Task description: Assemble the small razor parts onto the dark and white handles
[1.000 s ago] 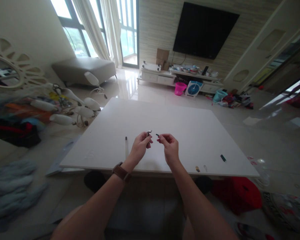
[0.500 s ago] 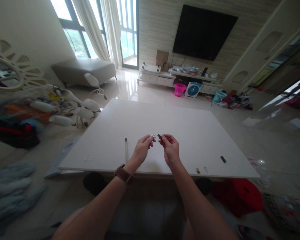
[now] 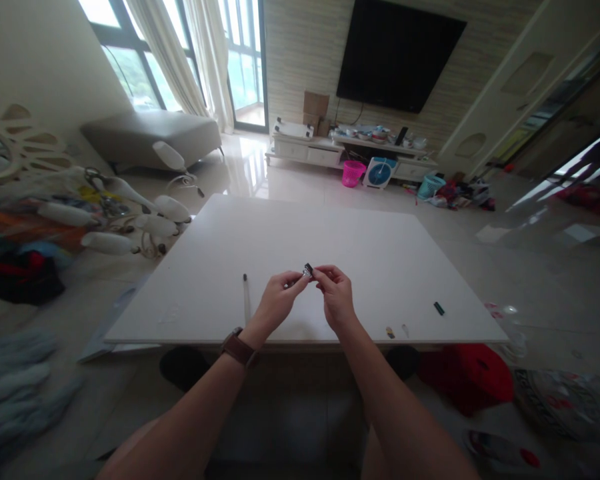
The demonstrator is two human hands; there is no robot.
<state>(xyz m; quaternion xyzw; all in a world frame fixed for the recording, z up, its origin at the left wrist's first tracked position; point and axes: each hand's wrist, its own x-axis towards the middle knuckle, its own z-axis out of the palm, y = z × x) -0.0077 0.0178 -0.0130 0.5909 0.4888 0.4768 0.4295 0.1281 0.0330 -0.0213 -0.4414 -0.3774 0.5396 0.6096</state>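
Above the near half of the white table [image 3: 305,233], my two hands meet. My left hand [image 3: 280,295], with a brown watch strap on the wrist, is closed in a pinch on a small silver metal piece [image 3: 306,273]. My right hand [image 3: 336,293] pinches a small black piece [image 3: 309,267] between thumb and fingers. The two pieces are against each other or overlap; whether they are joined is too small to tell. Left of my left hand lies a thin pale stick with a dark tip [image 3: 246,300].
Toward the table's right lie a small dark green piece [image 3: 439,309], a brownish-yellow bit [image 3: 390,332] and a small clear bit [image 3: 405,330]. A lamp with several white shades [image 3: 150,225] stands beyond the left edge. A red stool-like object [image 3: 473,377] is at the lower right.
My hands have come together: the black piece, apart from the silver piece before, is now up against it. The whole view has shifted slightly.
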